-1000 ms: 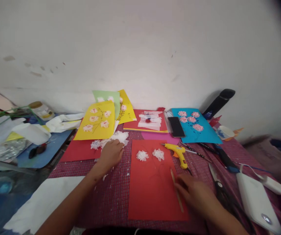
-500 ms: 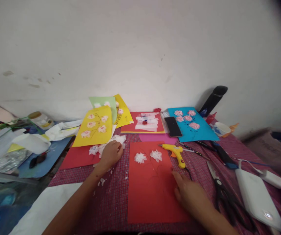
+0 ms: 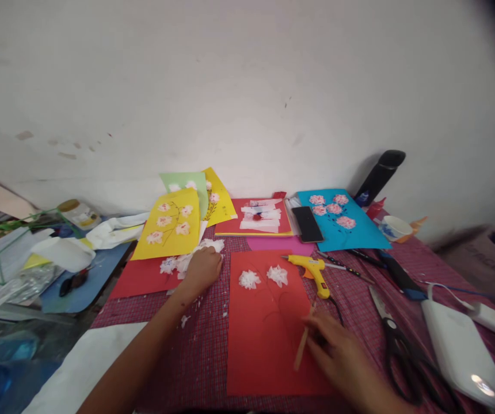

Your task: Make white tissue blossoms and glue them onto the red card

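Note:
A red sheet of paper (image 3: 265, 356) lies in front of me, bearing two white crumpled-paper flowers (image 3: 248, 280) and faint drawn lines. Over its right edge, my right hand (image 3: 334, 351) pinches a thin wooden stick (image 3: 301, 347), held slanted above the paper. To the left, my left hand (image 3: 204, 268) rests with curled fingers against a heap of white tissue paper (image 3: 213, 245); anything inside the fingers is hidden. Just past the sheet's upper right edge lies a yellow glue gun (image 3: 314, 270), its nozzle over the red paper.
Scissors (image 3: 396, 339) and a white power bank (image 3: 463, 351) lie at right. Farther back are a phone (image 3: 307, 224), a blue flower sheet (image 3: 360, 227), a small cup (image 3: 395, 227) and a black bottle (image 3: 381, 172). Yellow flower sheets (image 3: 170, 224) lean at back left.
The wooden stick now shows slanting in my right hand, where before only an extended finger was visible near the sheet's edge. My left hand stays by the tissue. The view has shifted slightly.

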Motion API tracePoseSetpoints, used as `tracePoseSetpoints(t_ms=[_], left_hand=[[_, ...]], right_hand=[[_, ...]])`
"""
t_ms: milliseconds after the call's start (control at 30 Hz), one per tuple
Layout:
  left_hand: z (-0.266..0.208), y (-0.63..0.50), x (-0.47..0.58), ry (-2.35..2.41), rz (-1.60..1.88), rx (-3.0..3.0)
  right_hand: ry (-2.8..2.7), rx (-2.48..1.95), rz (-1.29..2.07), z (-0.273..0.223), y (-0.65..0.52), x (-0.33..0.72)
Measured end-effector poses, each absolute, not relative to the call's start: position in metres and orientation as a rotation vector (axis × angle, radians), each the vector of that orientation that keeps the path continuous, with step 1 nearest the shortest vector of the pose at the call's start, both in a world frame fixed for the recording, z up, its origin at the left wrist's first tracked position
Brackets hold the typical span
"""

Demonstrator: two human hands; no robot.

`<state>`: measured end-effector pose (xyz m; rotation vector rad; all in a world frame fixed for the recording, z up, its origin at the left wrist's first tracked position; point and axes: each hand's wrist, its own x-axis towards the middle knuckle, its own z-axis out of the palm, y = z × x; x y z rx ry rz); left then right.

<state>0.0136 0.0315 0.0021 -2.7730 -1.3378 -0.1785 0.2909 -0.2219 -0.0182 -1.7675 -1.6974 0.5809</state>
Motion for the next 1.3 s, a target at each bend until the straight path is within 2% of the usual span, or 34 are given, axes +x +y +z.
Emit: tracePoseSetpoints(t_ms=[300,667,867,1033,1167,1300], left_hand=[[-0.001,0.033,-0.01,-1.534,-0.297,-2.68],[0.007,0.057,0.017,-1.358,-0.194,-2.847],[0.014,0.064,0.015,-1.438,-0.319,-2.953],[0.029,0.053,0.004,-1.649,-0.606,-3.027],[0.031,0.018,0.009,-1.912,-0.867,-3.11],[0.025,-0.027,0.029,-2.658,-1.766,-3.192]], right_hand=[[-1.506,-1.659,0.625,-0.017,-0.225,0.286],[-1.55,-1.526,0.419,-0.011,-0.224,0.275],[-1.525,-1.527,0.413,-0.017,-0.23,0.28],[-1.45,-1.5,0.456,-0.018,-0.224,0.28],[-1.309,-1.464,0.618,-0.001,-0.214,0.268],[-1.306,-1.337,0.714,0.021,-0.204,0.247]])
